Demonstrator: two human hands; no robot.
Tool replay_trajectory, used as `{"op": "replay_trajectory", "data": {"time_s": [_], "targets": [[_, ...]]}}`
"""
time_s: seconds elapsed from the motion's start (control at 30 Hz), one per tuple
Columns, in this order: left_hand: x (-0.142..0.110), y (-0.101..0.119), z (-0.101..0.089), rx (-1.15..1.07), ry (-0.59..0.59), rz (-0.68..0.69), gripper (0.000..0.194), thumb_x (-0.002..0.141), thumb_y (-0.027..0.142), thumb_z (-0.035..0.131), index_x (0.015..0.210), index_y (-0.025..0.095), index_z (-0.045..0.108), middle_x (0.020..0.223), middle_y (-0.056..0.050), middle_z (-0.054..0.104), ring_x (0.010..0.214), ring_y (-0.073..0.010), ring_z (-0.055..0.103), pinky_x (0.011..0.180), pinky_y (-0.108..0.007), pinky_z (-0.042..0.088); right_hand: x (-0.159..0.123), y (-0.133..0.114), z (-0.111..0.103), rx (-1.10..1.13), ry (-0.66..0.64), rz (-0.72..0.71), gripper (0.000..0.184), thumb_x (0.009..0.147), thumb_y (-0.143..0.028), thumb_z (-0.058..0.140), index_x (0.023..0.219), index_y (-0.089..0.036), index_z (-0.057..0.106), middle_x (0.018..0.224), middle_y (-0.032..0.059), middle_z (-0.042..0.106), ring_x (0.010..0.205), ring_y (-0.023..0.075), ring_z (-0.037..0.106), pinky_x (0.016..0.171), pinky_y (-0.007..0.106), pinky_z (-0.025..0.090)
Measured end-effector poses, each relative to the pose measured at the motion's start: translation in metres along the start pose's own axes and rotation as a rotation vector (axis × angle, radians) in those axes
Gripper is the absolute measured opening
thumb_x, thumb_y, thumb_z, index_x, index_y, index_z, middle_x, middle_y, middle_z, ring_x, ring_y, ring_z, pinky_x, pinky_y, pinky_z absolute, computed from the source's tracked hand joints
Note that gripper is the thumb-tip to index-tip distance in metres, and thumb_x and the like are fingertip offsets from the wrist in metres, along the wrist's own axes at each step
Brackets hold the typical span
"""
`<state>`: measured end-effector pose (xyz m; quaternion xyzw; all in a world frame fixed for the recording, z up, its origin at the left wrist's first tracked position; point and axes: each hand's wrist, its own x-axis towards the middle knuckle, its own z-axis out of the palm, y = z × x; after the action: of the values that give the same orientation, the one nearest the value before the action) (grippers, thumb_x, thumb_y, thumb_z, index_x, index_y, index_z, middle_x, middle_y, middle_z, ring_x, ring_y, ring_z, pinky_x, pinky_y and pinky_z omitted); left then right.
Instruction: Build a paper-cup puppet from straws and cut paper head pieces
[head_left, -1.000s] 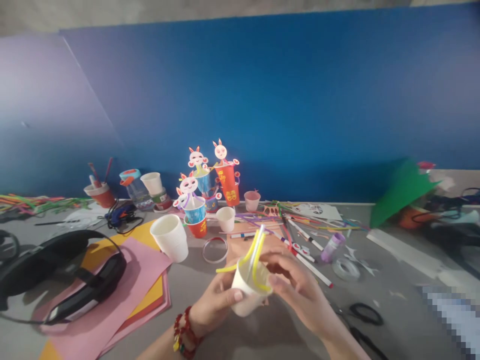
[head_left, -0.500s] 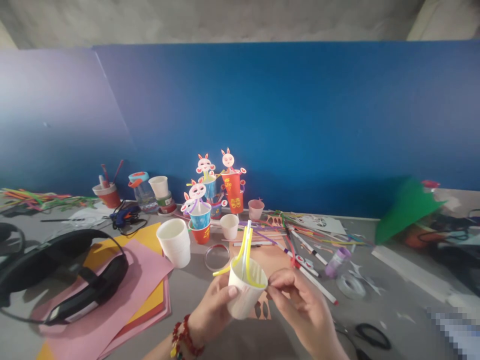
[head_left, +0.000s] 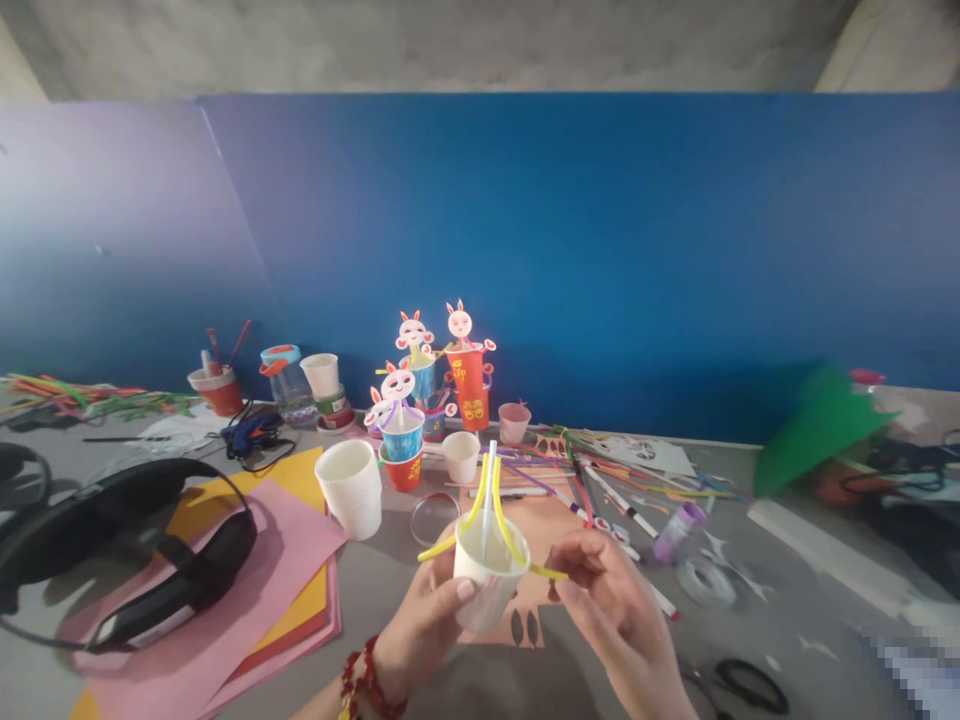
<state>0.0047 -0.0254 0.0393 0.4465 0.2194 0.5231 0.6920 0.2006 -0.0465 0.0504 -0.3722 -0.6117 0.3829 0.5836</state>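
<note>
My left hand is wrapped around a white paper cup, held tilted above the table. A pale straw stands up from inside the cup, with yellow straws beside it. One yellow end pokes out through the cup's left side, and another sticks out at the right near the rim. At that right end are the curled thumb and index finger of my right hand. Below the cup lies an orange sheet with cut-out holes.
Cup figures with rabbit faces stand behind, beside stacked white cups. Headphones lie on coloured paper at left. Markers, a glue stick, clear tape and scissors lie at right.
The yellow straw's end now sticks out from the cup's right side. My right hand has shifted slightly right, away from the cup wall. My left hand keeps hold of the cup.
</note>
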Motion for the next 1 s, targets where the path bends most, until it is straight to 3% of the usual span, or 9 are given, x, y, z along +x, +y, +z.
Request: {"op": "replay_trajectory", "data": {"time_s": [0.17,0.3,0.43,0.57,0.67,0.8,1.0], "targets": [[0.001,-0.009,-0.001,0.001,-0.031,0.001,0.049,0.073,0.042,0.079,0.114,0.017,0.071,0.106,-0.011,0.072,0.098,-0.0290,0.065,0.084,-0.036,0.049,0.002,0.005,0.018,0.146,-0.105,0.108,0.067,0.074,-0.048,0.078,0.131,-0.026,0.050,0.127,0.0120,0.060,0.108,0.0276,0.064,0.085,0.035,0.056],[-0.001,-0.012,-0.003,0.035,-0.056,0.026,0.056,0.076,0.041,0.077,0.127,0.022,0.063,0.122,-0.012,0.066,0.116,-0.0323,0.057,0.097,-0.041,0.044,0.003,0.008,0.029,0.316,-0.115,0.197,0.061,0.074,-0.053,0.076,0.125,-0.024,0.059,0.127,0.0120,0.063,0.107,0.0290,0.065,0.084,0.036,0.056],[-0.004,-0.012,-0.003,0.070,-0.070,0.035,0.054,0.077,0.043,0.077,0.126,0.023,0.064,0.120,-0.011,0.068,0.123,-0.0333,0.052,0.104,-0.042,0.039,0.001,0.009,0.030,0.411,-0.038,0.211,0.057,0.069,-0.049,0.080,0.118,-0.024,0.064,0.129,0.0109,0.063,0.117,0.0316,0.060,0.087,0.037,0.055],[-0.004,-0.009,-0.001,0.104,0.074,0.123,0.040,0.085,0.042,0.068,0.120,0.024,0.067,0.110,-0.009,0.071,0.115,-0.0295,0.057,0.104,-0.040,0.039,0.000,0.009,0.029,0.471,-0.020,0.224,0.043,0.073,-0.044,0.079,0.107,-0.023,0.065,0.104,0.0087,0.072,0.091,0.0257,0.068,0.075,0.033,0.055],[-0.002,-0.003,0.004,0.218,0.241,0.206,0.020,0.087,0.036,0.067,0.101,0.022,0.071,0.098,-0.005,0.069,0.096,-0.0223,0.062,0.089,-0.030,0.047,0.000,0.011,0.028,0.475,-0.011,0.234,0.034,0.076,-0.043,0.077,0.100,-0.023,0.064,0.091,0.0058,0.072,0.076,0.0207,0.066,0.067,0.029,0.053],[0.000,0.005,0.006,0.300,0.270,0.244,0.013,0.085,0.030,0.071,0.082,0.019,0.065,0.076,-0.001,0.062,0.072,-0.0154,0.058,0.069,-0.024,0.048,0.001,0.014,0.026,0.487,0.017,0.252,0.035,0.077,-0.045,0.075,0.102,-0.023,0.067,0.092,0.0074,0.072,0.078,0.0234,0.067,0.067,0.032,0.055],[-0.004,0.009,-0.002,0.271,0.278,0.259,0.015,0.083,0.029,0.072,0.080,0.018,0.063,0.073,0.000,0.059,0.066,-0.0133,0.056,0.064,-0.024,0.045,0.002,0.013,0.026,0.508,0.095,0.268,0.039,0.075,-0.044,0.077,0.107,-0.025,0.068,0.098,0.0087,0.074,0.088,0.0281,0.069,0.073,0.037,0.057]]}}
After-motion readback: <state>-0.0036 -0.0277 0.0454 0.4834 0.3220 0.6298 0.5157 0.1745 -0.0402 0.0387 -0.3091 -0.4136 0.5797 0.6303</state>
